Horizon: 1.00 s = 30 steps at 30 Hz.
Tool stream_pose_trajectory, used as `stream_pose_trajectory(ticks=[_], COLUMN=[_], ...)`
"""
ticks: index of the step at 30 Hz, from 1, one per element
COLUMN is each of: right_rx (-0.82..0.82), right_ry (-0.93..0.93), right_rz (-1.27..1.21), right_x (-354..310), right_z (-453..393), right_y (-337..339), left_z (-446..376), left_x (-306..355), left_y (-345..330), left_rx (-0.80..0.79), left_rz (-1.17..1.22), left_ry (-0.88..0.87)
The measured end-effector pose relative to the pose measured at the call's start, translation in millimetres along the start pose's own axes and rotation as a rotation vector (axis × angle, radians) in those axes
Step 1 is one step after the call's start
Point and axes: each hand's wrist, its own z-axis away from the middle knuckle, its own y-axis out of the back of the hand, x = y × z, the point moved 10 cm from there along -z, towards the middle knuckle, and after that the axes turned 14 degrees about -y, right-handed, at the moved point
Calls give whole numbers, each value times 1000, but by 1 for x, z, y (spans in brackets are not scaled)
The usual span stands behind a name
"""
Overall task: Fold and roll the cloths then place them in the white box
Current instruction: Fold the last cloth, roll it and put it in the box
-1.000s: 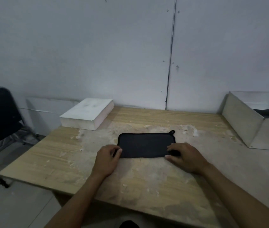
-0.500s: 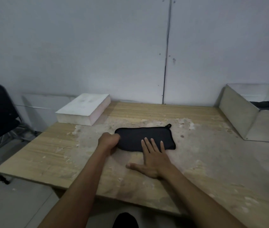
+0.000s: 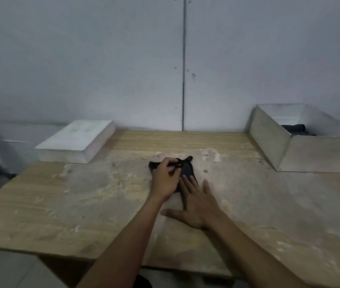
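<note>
A small black cloth with a hanging loop at its far corner lies folded over on the wooden table. My left hand lies over the cloth's left part and pinches a fold of it between thumb and fingers. My right hand is flat, fingers straight, with the fingertips pressing the cloth's near right edge. The white box stands at the table's right rear, and a dark rolled cloth lies inside it.
A white slab-like block sits at the table's left rear. The grey wall runs directly behind the table. The table's near edge runs under my forearms, with floor to the left.
My left hand has carried the cloth's left end over to the right, so the cloth is now about half as wide. My right hand stays flat on its near edge.
</note>
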Motion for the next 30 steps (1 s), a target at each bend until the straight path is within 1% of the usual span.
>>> stream_pose_trajectory(ticks=[3, 6, 8, 10, 11, 12, 14, 15, 17, 19, 21, 23, 27, 30], right_rx=[24, 37, 134, 239, 280, 314, 316, 272, 117, -25, -88, -95, 6, 15], right_ry=[-28, -53, -117, -243, -277, -270, -218, -190, -140, -128, -130, -112, -40, -65], right_rz=[-51, -144, -338, -592, -663, -679, -685, -691, -645, -424, -275, -256, -161, -283], right_x=[20, 40, 61, 85, 90, 88, 72, 59, 24, -7, -25, -31, -25, -6], right_z=[0, 0, -3, -7, -11, -18, -38, -48, -70, -84, -93, -101, -110, -120], right_y=[6, 13, 28, 46, 55, 66, 86, 94, 96, 84, 75, 74, 84, 87], left_z=[12, 17, 21, 26, 28, 30, 33, 35, 35, 36, 38, 38, 39, 43], left_x=[1, 8, 12, 17, 20, 22, 24, 24, 21, 16, 16, 21, 25, 34], left_y=[-25, -37, -45, -50, -51, -50, -52, -54, -56, -56, -54, -51, -50, -43], left_rx=[-79, -154, -225, -258, -251, -238, -223, -224, -221, -218, -205, -181, -146, -121], left_rz=[-54, -181, -289, -405, -441, -458, -464, -469, -470, -483, -485, -490, -496, -538], left_ry=[-69, -160, -237, -315, -345, -368, -399, -405, -398, -363, -361, -396, -403, -424])
